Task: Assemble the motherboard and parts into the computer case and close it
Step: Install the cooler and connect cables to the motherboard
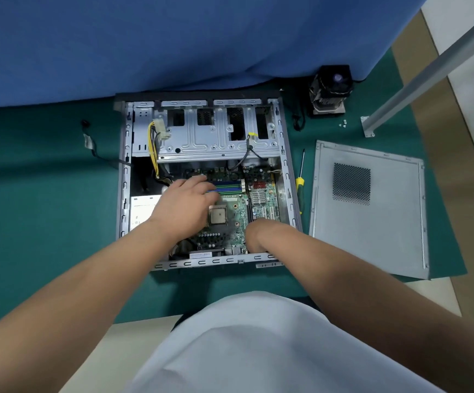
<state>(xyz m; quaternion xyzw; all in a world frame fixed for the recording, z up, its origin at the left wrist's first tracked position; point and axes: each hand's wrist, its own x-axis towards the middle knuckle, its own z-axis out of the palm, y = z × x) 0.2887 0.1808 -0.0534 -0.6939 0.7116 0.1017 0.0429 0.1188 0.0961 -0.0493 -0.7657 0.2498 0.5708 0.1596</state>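
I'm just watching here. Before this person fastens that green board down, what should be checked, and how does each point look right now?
1. Motherboard lies inside the case: ok.
2. Left hand and right hand both on the board: ok.
3. Screwdriver within reach, right of the case: ok.
4. Loose screws lie by the cooler: ok.
5. Board holes lined up with the mounts: cannot tell.
6. Side panel off: ok.

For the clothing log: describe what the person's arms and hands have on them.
Nothing: the left hand and right hand are bare, without gloves, rings, watch or wrist strap. Both forearms are uncovered, no sleeves in view. A pale bluish-white garment covers the body below.
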